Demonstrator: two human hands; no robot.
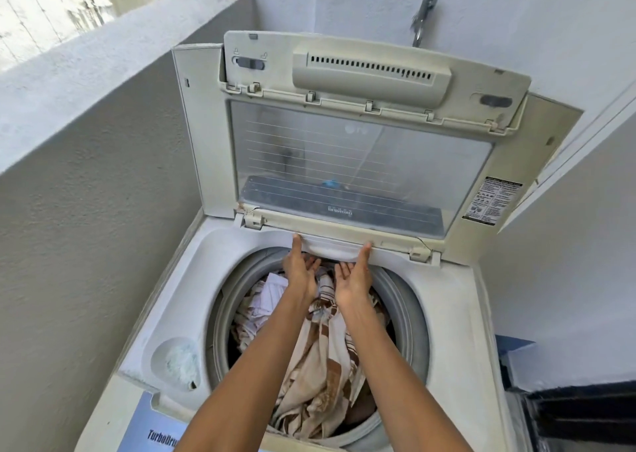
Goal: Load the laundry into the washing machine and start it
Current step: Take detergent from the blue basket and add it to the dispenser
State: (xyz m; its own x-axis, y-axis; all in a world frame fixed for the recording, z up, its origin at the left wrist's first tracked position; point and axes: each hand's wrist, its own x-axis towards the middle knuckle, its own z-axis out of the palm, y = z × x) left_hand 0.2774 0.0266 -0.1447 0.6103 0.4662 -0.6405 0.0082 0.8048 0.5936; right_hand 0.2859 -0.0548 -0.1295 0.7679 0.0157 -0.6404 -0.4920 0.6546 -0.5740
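The washing machine [444,314] fills the middle of the frame, its lid [358,155] folded upright against the wall so that the drum stays reachable. The laundry [320,355], a heap of brown-and-cream patterned cloth with white pieces, is already piled inside the drum at lower centre.

Both arms are stretched forward over the load. The left hand [300,272] and the right hand [353,276] are raised to the white drawer-like panel [332,249] just under the lid hinge; the thumbs appear to touch its front edge, as though it were being pushed in or pulled out. The fingers are seen loosely spread and relaxed, nothing being gripped. Loading seems largely done; the lid is not yet closed.
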